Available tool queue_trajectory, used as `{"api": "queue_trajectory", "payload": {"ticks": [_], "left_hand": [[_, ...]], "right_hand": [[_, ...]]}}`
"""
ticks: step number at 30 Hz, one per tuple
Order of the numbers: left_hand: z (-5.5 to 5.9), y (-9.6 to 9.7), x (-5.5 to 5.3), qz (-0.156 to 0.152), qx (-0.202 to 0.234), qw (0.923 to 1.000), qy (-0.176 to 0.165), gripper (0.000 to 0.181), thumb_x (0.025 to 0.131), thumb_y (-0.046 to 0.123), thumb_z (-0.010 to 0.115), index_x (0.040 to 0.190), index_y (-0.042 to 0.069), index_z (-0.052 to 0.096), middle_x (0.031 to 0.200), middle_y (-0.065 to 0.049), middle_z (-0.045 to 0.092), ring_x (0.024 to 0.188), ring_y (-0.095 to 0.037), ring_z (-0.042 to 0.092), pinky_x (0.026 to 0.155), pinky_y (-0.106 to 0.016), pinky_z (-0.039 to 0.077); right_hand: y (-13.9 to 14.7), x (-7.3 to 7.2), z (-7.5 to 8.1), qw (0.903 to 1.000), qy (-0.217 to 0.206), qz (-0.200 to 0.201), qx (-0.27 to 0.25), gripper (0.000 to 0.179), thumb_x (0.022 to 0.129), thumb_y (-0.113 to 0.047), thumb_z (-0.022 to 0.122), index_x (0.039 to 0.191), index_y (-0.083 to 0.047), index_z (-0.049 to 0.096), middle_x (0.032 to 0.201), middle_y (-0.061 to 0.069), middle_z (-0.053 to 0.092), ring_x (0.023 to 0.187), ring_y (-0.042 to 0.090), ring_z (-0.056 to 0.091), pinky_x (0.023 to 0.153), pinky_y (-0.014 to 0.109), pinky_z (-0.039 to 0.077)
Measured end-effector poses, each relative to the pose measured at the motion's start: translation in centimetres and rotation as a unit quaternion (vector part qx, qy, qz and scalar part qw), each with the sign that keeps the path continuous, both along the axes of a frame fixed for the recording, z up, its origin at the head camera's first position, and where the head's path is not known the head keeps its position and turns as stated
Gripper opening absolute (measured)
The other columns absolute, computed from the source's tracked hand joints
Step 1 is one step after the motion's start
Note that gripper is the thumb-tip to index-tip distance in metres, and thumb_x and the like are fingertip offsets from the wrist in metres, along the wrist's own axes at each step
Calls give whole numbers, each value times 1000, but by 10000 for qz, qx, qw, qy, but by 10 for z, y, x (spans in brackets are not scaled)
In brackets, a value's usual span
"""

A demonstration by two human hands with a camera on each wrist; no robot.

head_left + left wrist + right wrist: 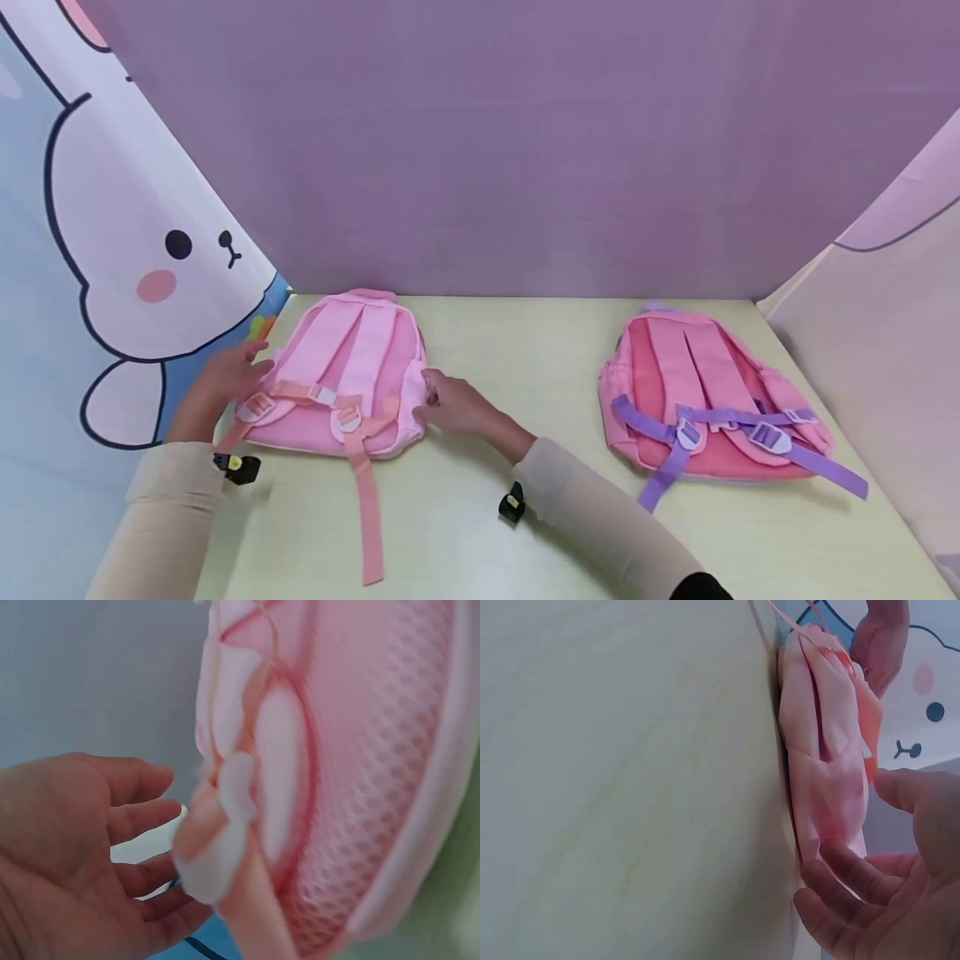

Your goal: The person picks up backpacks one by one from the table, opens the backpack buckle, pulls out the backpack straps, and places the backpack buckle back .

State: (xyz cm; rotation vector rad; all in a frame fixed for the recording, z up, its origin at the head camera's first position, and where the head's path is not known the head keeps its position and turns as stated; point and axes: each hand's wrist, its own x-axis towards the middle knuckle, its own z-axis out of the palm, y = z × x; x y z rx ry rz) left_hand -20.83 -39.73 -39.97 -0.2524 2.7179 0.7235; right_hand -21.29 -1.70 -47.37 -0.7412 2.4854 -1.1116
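A light pink backpack (382, 350) lies with its strap side up at the left of the table, its salmon webbing strap (367, 517) trailing toward the near edge. Beside its left edge is my left hand (228, 375), fingers loosely spread; in the left wrist view they are near the strap's white buckle (217, 855). My right hand (459, 404) is at the bag's right side. In the right wrist view its bent fingertips (832, 889) are right at the side pocket (829, 795), with the thumb apart from them.
A second, darker pink backpack (712, 392) with purple straps (825, 471) lies strap side up at the right of the pale table (517, 333). A purple wall (525, 150) closes off the back. Printed rabbit cloth (120, 250) hangs at the left, a pale panel (885, 317) at the right.
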Motion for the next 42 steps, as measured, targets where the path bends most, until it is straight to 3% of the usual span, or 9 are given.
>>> {"api": "queue_trajectory", "payload": {"ticks": [2,7,11,26,42], "left_hand": [[-4,-3,0,-71,127,9998,-151,71,107,39,43,159,-4,18,154,-42,25,137,-63,29,104,-75,36],[-14,-6,3,-45,452,9980,-449,75,107,43,44,160,-1,14,153,-41,26,131,-58,35,103,-72,40],[-19,-5,3,-89,419,9984,-366,73,107,42,44,159,-3,18,148,-39,33,125,-53,41,102,-68,44],[-23,-4,5,-20,433,9985,-340,79,105,49,46,160,0,17,150,-37,37,126,-52,44,100,-71,45],[-25,10,8,-7,468,9988,-132,74,105,43,51,159,-1,24,146,-35,43,124,-49,49,100,-63,50]], "right_hand": [[-2,1,-1,9999,56,60,75,30,93,-29,69,112,-14,51,84,-2,56,69,9,49,60,22,42],[-4,4,-1,9997,150,152,155,29,92,-30,70,109,-17,50,80,-3,53,68,9,48,59,22,41],[-6,5,-3,9992,226,189,276,28,93,-32,71,107,-17,52,79,-3,52,67,9,49,59,21,41],[-9,4,-6,9978,341,184,545,34,94,-35,70,121,-18,56,78,-3,53,68,9,50,59,22,41],[6,3,-4,9983,316,171,466,24,93,-33,71,106,-21,55,80,-4,53,70,10,49,60,22,41]]}}
